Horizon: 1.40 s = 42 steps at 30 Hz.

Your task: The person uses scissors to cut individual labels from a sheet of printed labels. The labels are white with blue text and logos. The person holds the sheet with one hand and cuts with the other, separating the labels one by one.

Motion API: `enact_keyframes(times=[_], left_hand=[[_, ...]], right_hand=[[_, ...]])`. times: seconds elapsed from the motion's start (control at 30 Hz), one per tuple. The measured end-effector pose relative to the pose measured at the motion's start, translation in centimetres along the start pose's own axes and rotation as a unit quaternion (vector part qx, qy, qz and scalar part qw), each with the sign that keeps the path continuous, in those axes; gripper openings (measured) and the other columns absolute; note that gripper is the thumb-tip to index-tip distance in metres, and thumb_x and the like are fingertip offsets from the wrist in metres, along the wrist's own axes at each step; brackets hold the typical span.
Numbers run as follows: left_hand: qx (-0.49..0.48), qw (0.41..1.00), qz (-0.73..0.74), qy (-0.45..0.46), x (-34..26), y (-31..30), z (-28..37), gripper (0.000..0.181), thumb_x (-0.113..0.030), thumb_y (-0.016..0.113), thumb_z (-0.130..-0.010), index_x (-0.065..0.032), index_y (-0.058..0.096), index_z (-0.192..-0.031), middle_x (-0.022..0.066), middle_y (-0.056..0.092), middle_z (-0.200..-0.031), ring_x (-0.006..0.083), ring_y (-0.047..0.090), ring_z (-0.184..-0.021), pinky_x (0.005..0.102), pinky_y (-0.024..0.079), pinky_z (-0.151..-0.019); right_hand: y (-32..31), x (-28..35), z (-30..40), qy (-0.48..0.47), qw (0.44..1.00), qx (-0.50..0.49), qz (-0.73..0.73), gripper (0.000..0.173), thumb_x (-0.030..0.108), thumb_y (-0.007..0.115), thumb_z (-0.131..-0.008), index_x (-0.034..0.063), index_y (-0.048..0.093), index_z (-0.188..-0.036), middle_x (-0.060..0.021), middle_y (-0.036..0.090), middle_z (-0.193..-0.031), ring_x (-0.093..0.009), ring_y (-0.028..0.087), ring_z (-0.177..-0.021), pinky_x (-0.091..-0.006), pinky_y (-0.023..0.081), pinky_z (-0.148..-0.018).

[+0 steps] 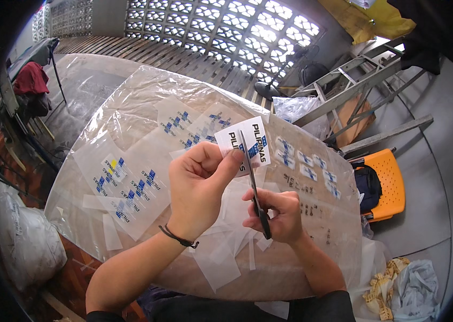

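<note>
Between its thumb and fingers my left hand [200, 181] pinches a small white printed sheet [262, 149] with two blue-and-black logos. My right hand [280, 215] holds black-handled scissors [255, 195], whose blades lie across the sheet between the two logos. Below them is a table under clear plastic [194, 277]. Translucent sheets with similar logos [140, 201] lie at its left and far side, one bearing a yellow mark. Small cut logo pieces [307, 172] are spread on the right. Blank translucent offcuts [218, 267] lie beneath and near my hands.
An orange plastic chair [391, 185] with a dark bag [367, 187] stands right of the table. Beyond it lean a metal ladder [349, 82] and a standing fan [266, 90]. Wrapped plastic bundles [29, 241] sit at the left, and crumpled cloths [415, 285] at the lower right.
</note>
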<state>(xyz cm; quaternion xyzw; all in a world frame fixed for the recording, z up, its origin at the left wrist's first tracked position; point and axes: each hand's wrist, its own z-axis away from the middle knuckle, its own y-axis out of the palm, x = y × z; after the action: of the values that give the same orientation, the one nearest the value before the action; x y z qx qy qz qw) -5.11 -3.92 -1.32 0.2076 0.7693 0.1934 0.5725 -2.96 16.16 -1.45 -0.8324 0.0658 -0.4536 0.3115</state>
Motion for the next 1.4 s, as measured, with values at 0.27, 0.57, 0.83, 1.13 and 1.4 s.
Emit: enact_keyframes(times=[0.27, 0.57, 0.83, 1.13, 1.4], left_hand=[[0.006, 0.999, 0.041, -0.002, -0.4, 0.4, 0.1, 0.014, -0.006, 0.068, -0.099, 0.0037, 0.065, -0.09, 0.0107, 0.075, -0.09, 0.009, 0.07, -0.083, 0.025, 0.058, -0.076], [0.008, 0.996, 0.08, -0.037, -0.5, 0.4, -0.3, 0.013, -0.006, 0.069, -0.099, 0.0042, 0.066, -0.091, 0.0086, 0.074, -0.089, 0.0067, 0.068, -0.081, 0.0229, 0.058, -0.074], [-0.024, 0.997, 0.074, -0.029, -0.5, 0.1, -0.8, 0.017, -0.012, 0.072, -0.098, -0.0004, 0.066, -0.087, -0.0013, 0.067, -0.079, -0.0005, 0.052, -0.068, 0.0174, 0.039, -0.06], [-0.031, 0.998, 0.04, -0.031, -1.1, -0.1, -1.4, 0.029, -0.01, 0.071, -0.098, -0.0067, 0.055, -0.074, -0.0012, 0.069, -0.08, -0.0023, 0.046, -0.067, 0.0184, 0.033, -0.057], [-0.022, 0.999, 0.006, -0.041, -0.7, -0.7, -1.7, 0.019, -0.009, 0.071, -0.097, -0.0035, 0.063, -0.081, 0.0017, 0.073, -0.085, -0.0015, 0.052, -0.069, 0.0163, 0.038, -0.061]], right_hand=[[-0.1, -0.1, 0.1, -0.021, 0.999, -0.019, 0.024, 0.045, 0.021, 0.094, -0.074, -0.0011, 0.074, -0.108, 0.0002, 0.065, -0.064, -0.006, 0.062, -0.057, -0.0207, 0.048, -0.055], [0.1, -0.1, 0.2, -0.016, 0.999, -0.025, 0.017, 0.043, 0.016, 0.093, -0.074, -0.0039, 0.074, -0.108, -0.0005, 0.065, -0.065, -0.006, 0.062, -0.058, -0.0215, 0.051, -0.058], [0.1, -0.4, 0.4, -0.006, 1.0, -0.018, 0.023, 0.048, 0.015, 0.094, -0.075, -0.0046, 0.074, -0.114, -0.0001, 0.064, -0.065, -0.005, 0.06, -0.058, -0.0242, 0.052, -0.057], [0.6, -0.8, 0.5, 0.005, 1.0, 0.009, -0.021, 0.044, 0.017, 0.092, -0.077, -0.0017, 0.075, -0.113, 0.0014, 0.063, -0.063, -0.004, 0.057, -0.054, -0.0225, 0.047, -0.053], [0.3, -0.2, 0.4, 0.032, 0.999, 0.023, -0.022, 0.037, 0.016, 0.09, -0.079, 0.0017, 0.075, -0.109, 0.003, 0.062, -0.062, -0.003, 0.057, -0.053, -0.0208, 0.043, -0.05]])
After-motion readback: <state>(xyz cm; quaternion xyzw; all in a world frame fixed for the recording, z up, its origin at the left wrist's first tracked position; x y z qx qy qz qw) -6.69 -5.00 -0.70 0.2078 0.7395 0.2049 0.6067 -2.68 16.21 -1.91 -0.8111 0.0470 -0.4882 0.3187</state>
